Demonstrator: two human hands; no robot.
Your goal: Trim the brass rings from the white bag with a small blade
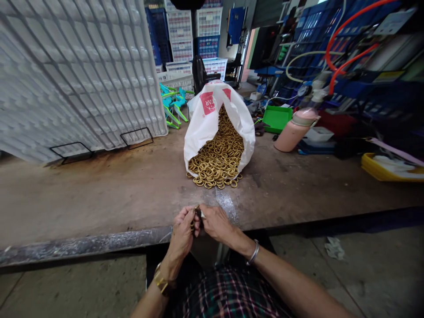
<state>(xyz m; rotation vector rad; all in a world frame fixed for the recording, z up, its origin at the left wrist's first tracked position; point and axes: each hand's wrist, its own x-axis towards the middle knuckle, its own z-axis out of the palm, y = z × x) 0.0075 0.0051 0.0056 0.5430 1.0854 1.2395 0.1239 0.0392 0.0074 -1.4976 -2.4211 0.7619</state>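
Note:
Over the table's front edge, my left hand (183, 227) is closed with brass-coloured rings (192, 226) between its fingers. My right hand (218, 224) meets it, thumb and fingers pinched at the left fingertips. Something small, dark and whitish shows between the two hands, too small to name. Just beyond them a white plastic bag (198, 132) lies on its side, its mouth facing me. A heap of brass-coloured rings (220, 157) fills it and spills onto the wooden table (139, 190).
White ribbed plastic trays (92, 66) stand upright at left on black wire stands (137, 137). Green and blue plastic pieces (174, 106) lie behind the bag. To the right are a green tray (277, 118), a pink bottle (294, 130) and a yellow tray (380, 170). Stacked crates (179, 26) stand behind.

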